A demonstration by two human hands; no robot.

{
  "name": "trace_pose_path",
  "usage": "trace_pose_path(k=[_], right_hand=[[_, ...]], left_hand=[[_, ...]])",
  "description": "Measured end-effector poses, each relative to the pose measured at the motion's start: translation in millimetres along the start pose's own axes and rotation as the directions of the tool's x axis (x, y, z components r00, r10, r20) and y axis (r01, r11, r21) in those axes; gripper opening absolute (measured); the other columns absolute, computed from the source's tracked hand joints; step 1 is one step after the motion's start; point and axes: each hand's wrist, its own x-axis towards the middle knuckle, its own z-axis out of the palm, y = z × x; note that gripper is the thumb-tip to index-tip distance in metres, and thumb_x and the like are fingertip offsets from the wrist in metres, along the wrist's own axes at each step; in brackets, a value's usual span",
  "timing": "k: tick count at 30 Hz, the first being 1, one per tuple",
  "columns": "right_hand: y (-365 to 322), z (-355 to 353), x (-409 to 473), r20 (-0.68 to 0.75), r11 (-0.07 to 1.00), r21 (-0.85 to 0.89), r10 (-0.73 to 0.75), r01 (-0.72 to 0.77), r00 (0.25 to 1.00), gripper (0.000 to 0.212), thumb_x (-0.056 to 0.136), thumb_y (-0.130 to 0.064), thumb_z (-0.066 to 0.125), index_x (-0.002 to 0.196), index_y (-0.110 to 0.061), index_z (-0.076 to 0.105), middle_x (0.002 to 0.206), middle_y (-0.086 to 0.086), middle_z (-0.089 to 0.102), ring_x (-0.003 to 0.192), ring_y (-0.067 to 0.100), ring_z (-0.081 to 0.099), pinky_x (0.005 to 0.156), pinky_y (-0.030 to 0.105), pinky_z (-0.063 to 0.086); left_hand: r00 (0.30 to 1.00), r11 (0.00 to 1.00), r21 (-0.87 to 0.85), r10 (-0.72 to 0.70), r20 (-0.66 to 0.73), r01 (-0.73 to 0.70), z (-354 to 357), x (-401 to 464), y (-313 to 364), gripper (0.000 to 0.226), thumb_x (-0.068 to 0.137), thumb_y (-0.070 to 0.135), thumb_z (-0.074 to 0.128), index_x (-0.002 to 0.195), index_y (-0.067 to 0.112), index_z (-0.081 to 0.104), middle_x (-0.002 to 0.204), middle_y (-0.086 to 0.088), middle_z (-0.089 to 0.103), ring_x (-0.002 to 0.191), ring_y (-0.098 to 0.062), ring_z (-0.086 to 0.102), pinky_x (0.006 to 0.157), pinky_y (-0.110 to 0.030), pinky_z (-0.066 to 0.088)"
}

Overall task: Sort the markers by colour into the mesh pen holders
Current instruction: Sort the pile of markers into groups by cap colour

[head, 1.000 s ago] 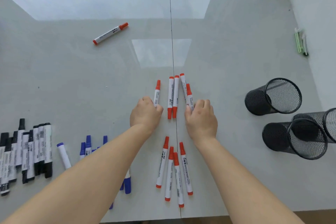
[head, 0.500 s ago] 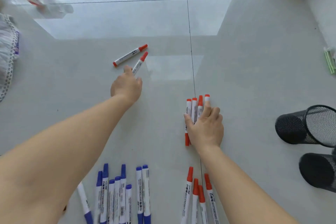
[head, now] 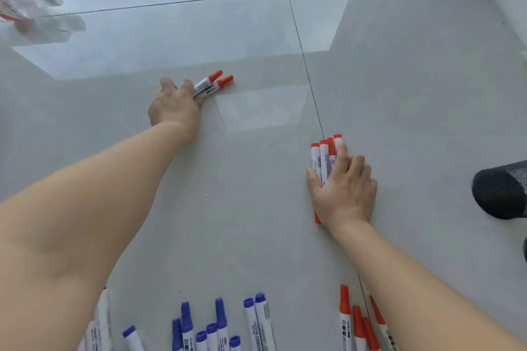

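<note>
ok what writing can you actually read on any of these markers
Red markers under the left hand: dark print, too blurred to read.
Red markers under the right hand: small print, unreadable.
Blue markers: label print, too blurred.
Near red markers: characters, unreadable.

floor: grey tiles [head: 399, 94], dark grout | far left: blurred white plastic bag [head: 31, 11]

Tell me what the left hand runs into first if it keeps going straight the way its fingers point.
Probably nothing: past the left hand and the two red markers under its fingers, only bare floor shows up to the far edge. Depth is unclear.
</note>
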Motion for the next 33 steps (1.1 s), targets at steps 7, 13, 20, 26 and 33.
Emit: trace_pose_path(k=[7,13,20,26,33], right_hand=[[-8.4,-11.2,13.6,0.059,0.999,-0.022,-0.039,0.040,0.997,0.071,0.090,-0.049,0.036,0.145,-0.014,0.009,0.125,0.010,0.038,0.104,0.029,0.042,0.078,0.036,0.035],[6.5,-26.9,9.7,0.172,1.000,-0.007,-0.009,0.011,0.985,0.051,0.091,-0.030,0.040,0.134,-0.005,0.027,0.125,0.011,0.043,0.106,0.030,0.046,0.067,0.033,0.033],[65.0,-44.6,-24.1,0.204,0.999,-0.009,-0.041,0.044,0.978,0.029,0.093,-0.019,0.041,0.115,0.000,0.039,0.110,0.017,0.054,0.094,0.034,0.057,0.064,0.035,0.036],[118.5,-50.4,-78.3,0.220,0.988,0.154,-0.003,-0.032,0.976,0.026,0.090,-0.019,0.046,0.109,-0.002,0.039,0.104,0.016,0.055,0.084,0.033,0.054,0.061,0.032,0.034],[150.8,-34.6,-163.4,0.248,0.973,0.224,0.002,-0.059,0.969,0.042,0.090,-0.030,0.051,0.127,-0.015,0.039,0.110,-0.001,0.050,0.092,0.011,0.050,0.072,0.022,0.047]], left_hand=[[0.972,1.000,0.016,0.001,0.237,-0.005,-2.6,-33.8,3.2,0.042,0.099,0.036,0.030,0.129,0.008,0.037,0.129,-0.019,0.042,0.119,-0.037,0.037,0.092,-0.043,0.036],[0.916,0.997,-0.064,0.061,0.397,-0.039,-1.7,-96.0,26.6,0.029,0.095,0.027,0.038,0.116,0.007,0.045,0.118,-0.014,0.050,0.107,-0.031,0.049,0.076,-0.034,0.036],[0.903,0.978,-0.207,0.123,0.411,-0.039,4.5,-200.3,67.2,0.022,0.089,0.033,0.039,0.081,0.013,0.043,0.076,-0.005,0.048,0.071,-0.026,0.046,0.052,-0.031,0.030],[0.881,0.920,-0.387,0.136,0.453,0.057,8.1,-293.9,88.4,0.027,0.092,0.035,0.038,0.082,0.012,0.046,0.069,-0.002,0.047,0.058,-0.017,0.043,0.046,-0.029,0.029],[0.851,0.846,-0.477,0.054,0.522,0.238,17.9,-371.6,98.0,0.025,0.094,0.037,0.038,0.076,0.020,0.043,0.069,0.002,0.048,0.057,-0.011,0.043,0.047,-0.025,0.033]])
